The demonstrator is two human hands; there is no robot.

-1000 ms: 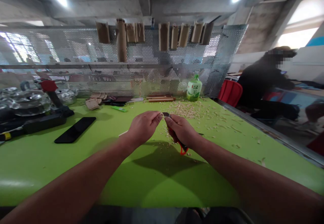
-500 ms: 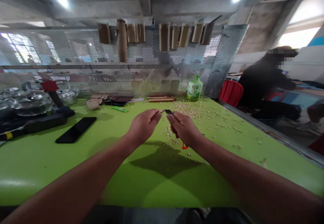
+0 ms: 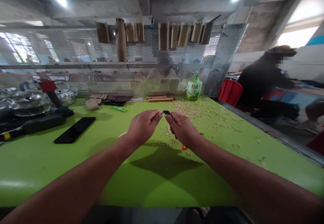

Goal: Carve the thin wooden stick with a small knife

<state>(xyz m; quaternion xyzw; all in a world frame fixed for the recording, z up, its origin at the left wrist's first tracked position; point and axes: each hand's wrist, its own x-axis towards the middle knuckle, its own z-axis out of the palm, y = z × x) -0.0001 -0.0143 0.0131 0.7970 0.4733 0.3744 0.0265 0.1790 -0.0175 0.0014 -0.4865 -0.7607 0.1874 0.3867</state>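
Note:
Over the middle of the green table, my left hand [image 3: 144, 124] is closed on a thin pale wooden stick [image 3: 123, 134]; one length shows beside the wrist, while the fingers cover most of it. My right hand [image 3: 183, 126] is closed around a knife, whose short dark blade [image 3: 166, 112] points toward the left fingertips. The knife's handle is hidden in the fist. Both thumbs almost meet at the blade. A red loop [image 3: 184, 147] shows just below my right hand; whether it hangs from the knife or lies on the table I cannot tell. Pale wood shavings [image 3: 186, 109] lie behind and beneath my hands.
A black phone [image 3: 75, 130] lies to the left, near a red and black power tool [image 3: 50, 90] and glass pots [image 3: 29, 102]. Toward the back stand a green-tea bottle [image 3: 194, 88] and brown wooden strips [image 3: 160, 99]. A person [image 3: 264, 75] sits at the right beyond a red chair [image 3: 230, 91].
My hands stay together in nearly the same place. The pale stick's end now shows beside my left wrist, where it was not visible before. The view has shifted slightly.

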